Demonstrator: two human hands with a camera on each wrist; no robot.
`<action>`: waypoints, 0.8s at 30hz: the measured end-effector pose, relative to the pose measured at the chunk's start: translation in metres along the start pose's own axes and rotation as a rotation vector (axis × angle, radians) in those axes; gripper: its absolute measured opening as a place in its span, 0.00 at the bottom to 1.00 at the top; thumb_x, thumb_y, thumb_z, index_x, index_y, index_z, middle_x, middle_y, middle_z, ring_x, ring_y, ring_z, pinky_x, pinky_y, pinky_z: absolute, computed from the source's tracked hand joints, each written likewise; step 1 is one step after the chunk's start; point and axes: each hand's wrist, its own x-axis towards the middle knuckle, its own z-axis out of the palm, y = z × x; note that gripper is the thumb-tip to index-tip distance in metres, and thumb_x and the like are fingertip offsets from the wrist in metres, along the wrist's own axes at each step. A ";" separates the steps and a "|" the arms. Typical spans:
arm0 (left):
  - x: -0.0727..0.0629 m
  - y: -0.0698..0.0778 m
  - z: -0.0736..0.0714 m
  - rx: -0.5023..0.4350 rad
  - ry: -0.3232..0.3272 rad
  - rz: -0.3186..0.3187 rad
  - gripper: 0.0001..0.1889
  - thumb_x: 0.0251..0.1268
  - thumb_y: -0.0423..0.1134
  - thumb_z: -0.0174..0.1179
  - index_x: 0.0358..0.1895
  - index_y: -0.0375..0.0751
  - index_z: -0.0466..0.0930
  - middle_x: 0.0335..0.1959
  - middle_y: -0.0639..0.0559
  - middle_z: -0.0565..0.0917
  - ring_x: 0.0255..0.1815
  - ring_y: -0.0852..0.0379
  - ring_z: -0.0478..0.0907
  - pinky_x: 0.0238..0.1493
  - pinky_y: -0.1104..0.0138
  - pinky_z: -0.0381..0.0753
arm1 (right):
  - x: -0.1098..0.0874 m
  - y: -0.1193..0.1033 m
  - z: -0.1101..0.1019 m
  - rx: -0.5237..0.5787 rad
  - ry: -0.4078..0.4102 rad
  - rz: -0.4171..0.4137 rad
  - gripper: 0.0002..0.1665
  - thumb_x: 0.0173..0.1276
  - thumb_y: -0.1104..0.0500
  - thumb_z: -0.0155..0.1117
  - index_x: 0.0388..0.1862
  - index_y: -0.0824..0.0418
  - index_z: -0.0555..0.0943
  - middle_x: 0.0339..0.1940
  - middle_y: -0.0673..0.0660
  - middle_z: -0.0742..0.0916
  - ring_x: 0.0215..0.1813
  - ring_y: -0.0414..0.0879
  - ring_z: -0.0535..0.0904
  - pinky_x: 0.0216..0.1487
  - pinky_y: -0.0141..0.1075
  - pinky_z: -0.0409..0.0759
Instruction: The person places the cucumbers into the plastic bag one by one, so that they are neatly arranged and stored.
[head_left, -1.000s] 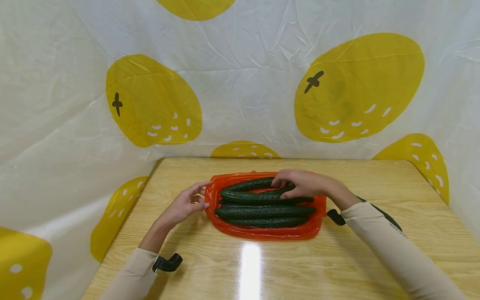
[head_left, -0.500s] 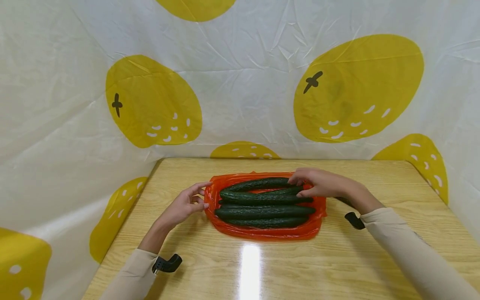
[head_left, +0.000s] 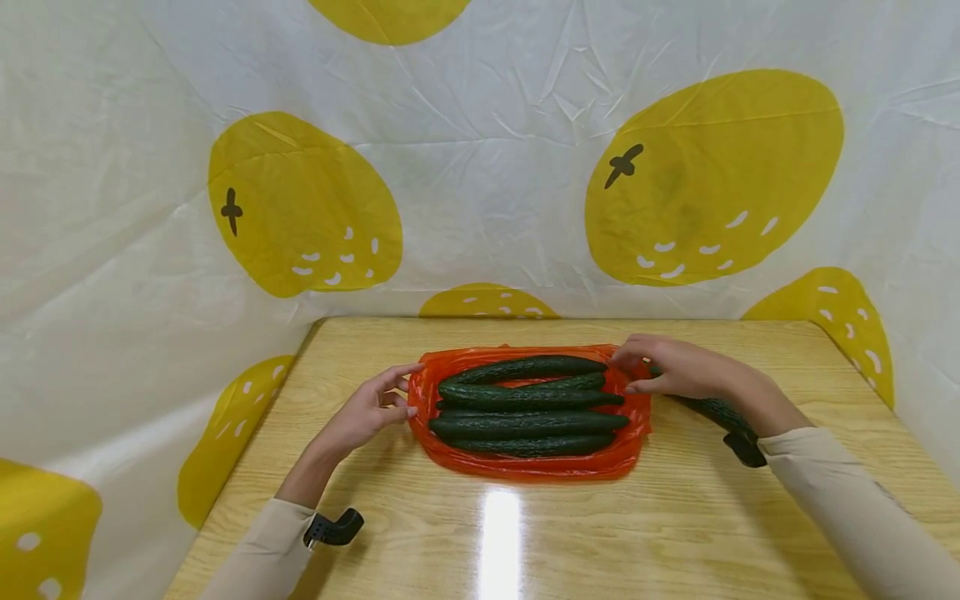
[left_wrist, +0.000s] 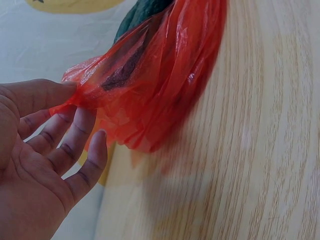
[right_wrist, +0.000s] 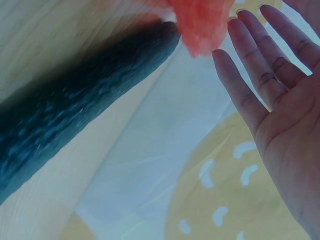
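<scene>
Several dark green cucumbers (head_left: 528, 423) lie side by side in a red plastic bag (head_left: 517, 470), whose mouth is spread open. My left hand (head_left: 367, 414) pinches the left edge of the bag between thumb and fingers, as the left wrist view shows. At the bag's right end is my right hand (head_left: 678, 368), its fingers near the plastic and holding nothing. In the right wrist view those fingers are nearly straight beside the red film; whether they touch it I cannot tell. One loose cucumber (right_wrist: 85, 95) lies on the table, partly hidden under the right forearm in the head view.
The wooden table (head_left: 585, 542) carries the bag and the loose cucumber. A pale cloth (head_left: 487, 208) with yellow fruit prints hangs behind the table and along its left and right sides. Black wrist mounts (head_left: 333, 527) stick out from both sleeves.
My right hand has moved right, from over the cucumbers to the bag's right edge, leaving them in the bag. My left hand has stayed at the left edge.
</scene>
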 end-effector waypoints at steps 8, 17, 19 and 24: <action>0.000 0.001 -0.001 0.004 0.001 0.001 0.34 0.69 0.27 0.62 0.76 0.40 0.64 0.52 0.41 0.71 0.41 0.49 0.79 0.45 0.52 0.86 | -0.017 0.011 -0.005 -0.043 0.038 0.023 0.21 0.71 0.54 0.69 0.60 0.60 0.81 0.53 0.53 0.84 0.53 0.53 0.81 0.52 0.53 0.81; -0.001 0.000 -0.001 -0.004 -0.001 0.010 0.34 0.69 0.25 0.61 0.77 0.39 0.64 0.52 0.41 0.70 0.40 0.51 0.79 0.45 0.51 0.86 | -0.033 0.015 -0.012 -0.053 0.071 0.042 0.20 0.69 0.57 0.71 0.59 0.59 0.82 0.53 0.54 0.85 0.51 0.53 0.83 0.51 0.54 0.83; -0.001 0.000 -0.001 -0.003 -0.003 0.007 0.34 0.69 0.25 0.61 0.77 0.38 0.63 0.52 0.40 0.70 0.41 0.50 0.79 0.45 0.50 0.85 | -0.036 0.016 -0.012 -0.060 0.076 0.034 0.20 0.69 0.57 0.71 0.58 0.60 0.82 0.52 0.54 0.85 0.51 0.53 0.83 0.50 0.53 0.83; 0.000 0.000 -0.001 -0.004 -0.007 0.001 0.33 0.69 0.25 0.61 0.77 0.38 0.64 0.52 0.38 0.71 0.42 0.48 0.80 0.46 0.50 0.85 | -0.043 0.021 -0.012 -0.075 0.080 0.051 0.21 0.68 0.56 0.72 0.58 0.60 0.81 0.52 0.54 0.85 0.50 0.53 0.83 0.48 0.50 0.84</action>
